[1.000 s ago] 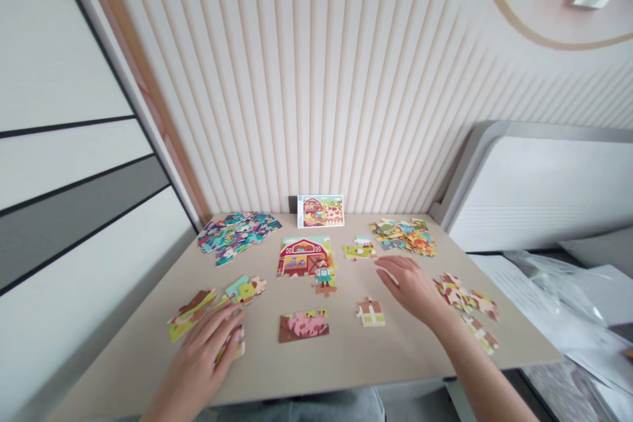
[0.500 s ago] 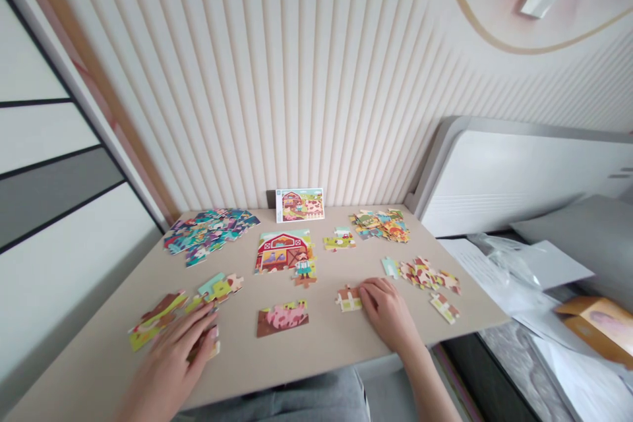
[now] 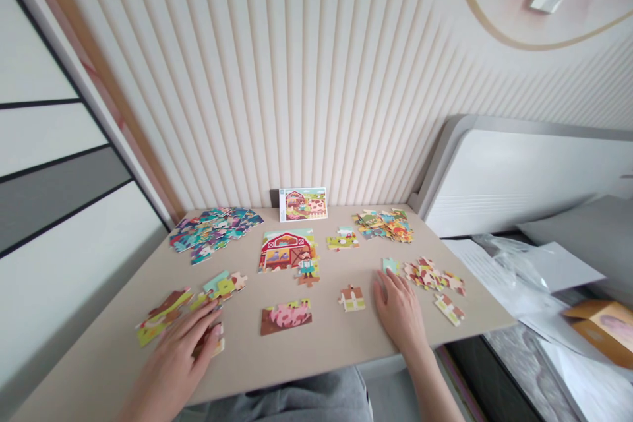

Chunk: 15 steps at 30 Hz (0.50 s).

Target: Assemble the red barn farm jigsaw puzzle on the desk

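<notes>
My left hand [image 3: 180, 346] lies at the left with its fingers stretched over loose jigsaw pieces, partly hiding a brown and cream piece [image 3: 217, 343] beneath it. My right hand [image 3: 399, 311] rests flat at the right, fingers extended. Its fingertips reach the near edge of a pale blue puzzle piece [image 3: 390, 265]; whether they press on it I cannot tell. Left of that hand sits a joined fence section [image 3: 352, 299]. Between my hands are a pink pig section [image 3: 287, 316] and, farther back, an assembled red barn section [image 3: 281, 257] with a figure [image 3: 307, 266] attached.
A picture card [image 3: 303, 204] leans against the ribbed wall. Dark blue and purple pieces [image 3: 215, 231] are heaped back left, orange and green ones [image 3: 388, 224] back right. Cow-patterned pieces [image 3: 426, 273] and a loose fence piece [image 3: 449, 309] lie right, a sheep section [image 3: 343, 239] behind.
My right hand has left the fence section and moved right and slightly away from me, to the pale blue piece. My left hand stays over the same pieces. The view has shifted slightly.
</notes>
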Tool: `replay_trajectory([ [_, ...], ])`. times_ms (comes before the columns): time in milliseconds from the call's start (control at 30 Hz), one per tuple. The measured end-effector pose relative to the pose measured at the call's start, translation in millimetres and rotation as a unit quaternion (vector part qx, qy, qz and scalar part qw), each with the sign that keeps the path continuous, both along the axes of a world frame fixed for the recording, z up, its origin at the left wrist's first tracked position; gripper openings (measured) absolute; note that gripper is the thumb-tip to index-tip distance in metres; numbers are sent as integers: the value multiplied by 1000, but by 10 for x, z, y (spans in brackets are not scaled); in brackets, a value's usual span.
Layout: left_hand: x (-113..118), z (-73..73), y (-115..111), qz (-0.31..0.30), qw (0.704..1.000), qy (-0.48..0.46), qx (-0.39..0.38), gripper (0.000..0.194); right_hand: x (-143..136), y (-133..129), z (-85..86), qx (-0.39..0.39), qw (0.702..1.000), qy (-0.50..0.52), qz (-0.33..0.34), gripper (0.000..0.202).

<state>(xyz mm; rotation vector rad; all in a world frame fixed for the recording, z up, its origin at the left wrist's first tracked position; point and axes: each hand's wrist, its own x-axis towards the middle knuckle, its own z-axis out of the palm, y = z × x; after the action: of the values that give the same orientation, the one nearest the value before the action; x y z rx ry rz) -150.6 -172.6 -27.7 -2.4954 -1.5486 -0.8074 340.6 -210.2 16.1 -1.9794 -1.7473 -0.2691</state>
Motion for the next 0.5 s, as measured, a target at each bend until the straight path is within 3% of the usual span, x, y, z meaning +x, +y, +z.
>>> replay_trajectory([
  [100,14,13,-9,4,1000,-3,-4,42,20,-9,16,32,999,20,36,37],
  [200,26,19,-22,10,1000,-5,-10,42,69,0,1,61,998,20,-19,36],
  [300,32,21,-36,12,1000,-2,-20,41,115,24,-33,37,998,20,-45,36],
  [500,47,40,-51,17,999,-5,-27,41,149,53,-93,-7,999,46,-1,39],
])
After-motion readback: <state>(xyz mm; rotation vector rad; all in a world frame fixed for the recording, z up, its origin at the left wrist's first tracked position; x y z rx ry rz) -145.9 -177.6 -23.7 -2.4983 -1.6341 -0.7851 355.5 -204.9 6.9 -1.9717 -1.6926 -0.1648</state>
